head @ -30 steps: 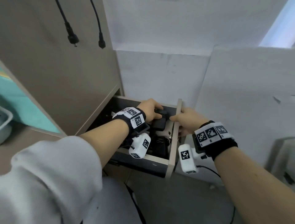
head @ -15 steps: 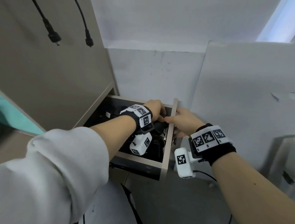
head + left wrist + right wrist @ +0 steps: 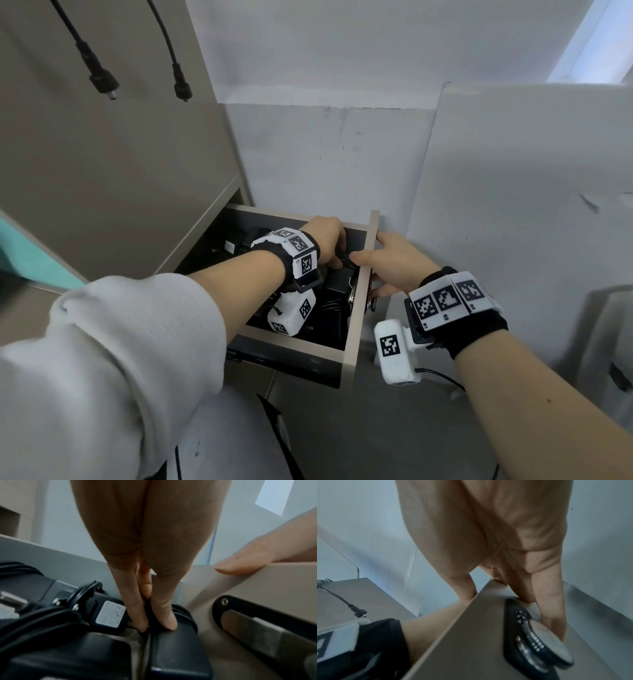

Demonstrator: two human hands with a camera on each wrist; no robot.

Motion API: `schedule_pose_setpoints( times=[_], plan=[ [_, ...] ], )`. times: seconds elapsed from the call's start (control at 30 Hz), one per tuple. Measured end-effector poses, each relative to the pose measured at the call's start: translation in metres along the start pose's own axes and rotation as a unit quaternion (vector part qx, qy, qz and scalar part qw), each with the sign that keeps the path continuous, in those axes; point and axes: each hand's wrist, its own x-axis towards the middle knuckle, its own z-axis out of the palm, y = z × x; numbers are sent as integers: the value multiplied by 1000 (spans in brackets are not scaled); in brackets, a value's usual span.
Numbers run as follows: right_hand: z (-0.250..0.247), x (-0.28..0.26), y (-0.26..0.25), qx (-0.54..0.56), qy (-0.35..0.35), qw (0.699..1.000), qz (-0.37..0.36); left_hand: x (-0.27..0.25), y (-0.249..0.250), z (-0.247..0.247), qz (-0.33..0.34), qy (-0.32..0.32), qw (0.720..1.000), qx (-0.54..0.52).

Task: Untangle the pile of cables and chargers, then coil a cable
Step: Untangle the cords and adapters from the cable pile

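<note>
Step in hand: fetching from the pile; no untangling or coiling yet.
Left hand [image 3: 145, 555]: reaches into the open beige wooden drawer [image 3: 359, 301]; thumb and fingers pinch a thin black cable [image 3: 145, 609] between two adapters.
Right hand [image 3: 394, 263]: clasps the drawer's front panel, thumb inside, fingers outside beside the dark round knob [image 3: 537, 639].
Pile of black cables and chargers [image 3: 329, 298]: fills the drawer; the pinched cable lies at the front corner, beside a matte black rectangular power brick [image 3: 178, 653].
Next move: likely a slow upward lift, watching for snagged loops.
Room: tight sideways between drawer walls; open above.
</note>
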Motion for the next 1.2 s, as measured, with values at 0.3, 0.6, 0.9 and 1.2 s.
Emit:
schedule_pose_setpoints(
  times=[0.3, 0.6, 0.9, 1.2],
  plan=[
    [0, -2, -1, -37, -2, 999, 0, -15, -1, -18, 5, -54, 998, -14],
    [12, -9, -20, -253, 72, 965, -4, -68, -13, -64, 29, 34, 987, -154],
    [61, -76, -113, -293, 97, 942, -129, -194, -29, -119, 40, 147, 965, -214],
    [226, -159, -199, -278, -95, 912, -285, -392, -120, -144, -102, 278, 953, -67]
  ],
)
